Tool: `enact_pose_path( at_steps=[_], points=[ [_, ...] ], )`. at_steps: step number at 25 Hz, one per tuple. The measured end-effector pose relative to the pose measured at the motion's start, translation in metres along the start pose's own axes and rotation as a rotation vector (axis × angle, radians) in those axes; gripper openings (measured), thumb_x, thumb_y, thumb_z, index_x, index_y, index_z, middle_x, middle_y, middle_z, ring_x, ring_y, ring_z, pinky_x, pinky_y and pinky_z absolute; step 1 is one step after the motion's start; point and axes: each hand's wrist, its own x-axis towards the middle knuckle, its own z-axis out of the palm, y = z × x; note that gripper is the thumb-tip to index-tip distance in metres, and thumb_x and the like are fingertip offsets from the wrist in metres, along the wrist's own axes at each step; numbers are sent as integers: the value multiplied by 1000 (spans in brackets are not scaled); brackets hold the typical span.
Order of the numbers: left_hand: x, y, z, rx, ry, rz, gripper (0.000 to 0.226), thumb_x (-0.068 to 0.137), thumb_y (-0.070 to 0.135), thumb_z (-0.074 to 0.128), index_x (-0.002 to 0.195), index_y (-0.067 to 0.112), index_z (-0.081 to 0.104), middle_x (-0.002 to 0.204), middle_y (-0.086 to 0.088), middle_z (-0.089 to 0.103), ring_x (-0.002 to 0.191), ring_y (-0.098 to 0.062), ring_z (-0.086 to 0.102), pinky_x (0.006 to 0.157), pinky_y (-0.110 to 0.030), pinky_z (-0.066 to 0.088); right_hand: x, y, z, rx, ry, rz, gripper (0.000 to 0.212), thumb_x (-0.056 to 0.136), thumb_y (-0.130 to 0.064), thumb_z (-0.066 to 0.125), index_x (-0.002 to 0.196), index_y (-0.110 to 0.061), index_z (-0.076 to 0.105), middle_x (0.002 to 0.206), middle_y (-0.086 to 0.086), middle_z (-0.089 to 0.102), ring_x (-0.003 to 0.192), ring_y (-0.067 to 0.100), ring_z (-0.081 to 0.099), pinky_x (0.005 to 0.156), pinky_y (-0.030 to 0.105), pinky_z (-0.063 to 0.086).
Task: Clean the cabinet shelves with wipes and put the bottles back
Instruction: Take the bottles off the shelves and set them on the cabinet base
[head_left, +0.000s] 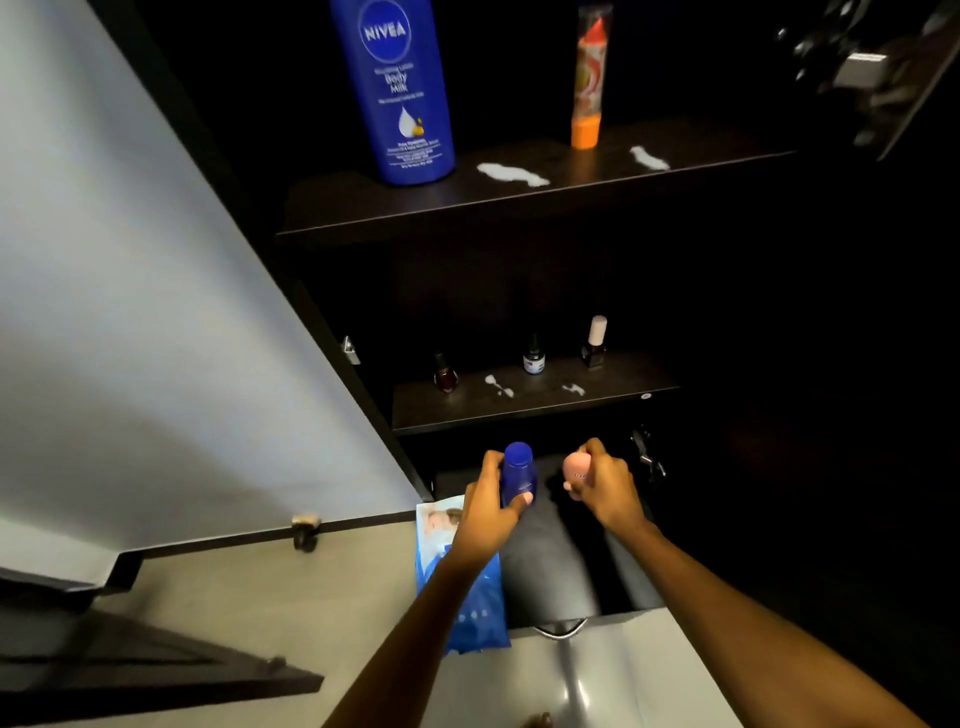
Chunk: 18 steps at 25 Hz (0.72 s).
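1. We take the lower shelf (535, 410) of the dark cabinet as our landmark; it carries three small bottles and two white smears.
2. On that shelf, a dark red nail polish bottle (445, 373) stands toward its left end, a small dark bottle with a white label (533, 356) near its middle, and a white-capped polish bottle (595, 341) toward its right end, all upright and apart from one another.
3. One white smear (498, 385) lies between the red bottle and the middle bottle; a fainter smear (573, 388) lies between the middle bottle and the white-capped one.
4. Just below the shelf's front edge, our left hand (491, 506) grasps a small blue bottle (518, 473), fingers and thumb curled round its body, cap pointing up toward the shelf.
5. Beside it, also just below the shelf, our right hand (605, 486) holds a small pink bottle (576, 470) in curled fingers; the two bottles are near but not touching.
6. Below the shelf and left of our left forearm, a blue and white wipes pack (441, 566) lies on the grey counter (260, 613).
7. Well above the shelf, the upper shelf (467, 213) bears a large blue Nivea body milk bottle (393, 88) on the left and an orange-capped tube (590, 78), standing on its cap, to the right.
8. Two larger white smears (511, 174) lie on that upper shelf, one between the Nivea bottle and the tube, the other right of the tube.
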Motion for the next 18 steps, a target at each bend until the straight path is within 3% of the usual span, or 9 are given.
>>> enact_pose_path(
  at_steps=[4, 8, 11, 14, 18],
  points=[
    [15, -14, 6, -7, -7, 9, 35, 66, 39, 64, 96, 41, 46, 102, -7, 65, 93, -23, 65, 84, -47, 53, 20, 2, 13, -73, -28, -36, 29, 74, -4, 66, 90, -18, 47, 97, 7, 60, 85, 27, 62, 72, 30, 47],
    [24, -25, 15, -8, 31, 13, 34, 61, 45, 58, 90, 32, 45, 90, -12, 65, 80, -28, 64, 75, -42, 53, 26, 14, 19, -102, -87, -46, 27, 76, 1, 60, 84, -20, 44, 94, 10, 61, 83, 25, 60, 67, 23, 37],
    [35, -32, 25, 36, 39, 16, 31, 62, 43, 59, 86, 32, 43, 83, -11, 65, 72, -26, 63, 68, -36, 51, 30, 24, 23, -115, -102, -40, 21, 78, -3, 62, 87, -16, 48, 96, 11, 63, 87, 26, 61, 66, 22, 34],
    [45, -36, 35, 89, 45, 15, 26, 70, 24, 65, 83, 26, 43, 74, -1, 60, 64, -17, 58, 61, -26, 45, 33, 29, 26, -117, -122, -4, 24, 78, -8, 66, 98, -9, 54, 102, 12, 64, 93, 29, 62, 66, 22, 33],
    [57, -50, 48, 145, 66, -11, 24, 73, 17, 65, 87, 17, 46, 78, -6, 61, 71, -25, 60, 64, -33, 44, 36, 32, 22, -199, -135, 2, 38, 75, -19, 71, 109, -18, 53, 109, 9, 66, 102, 32, 63, 75, 31, 47]
  ],
)
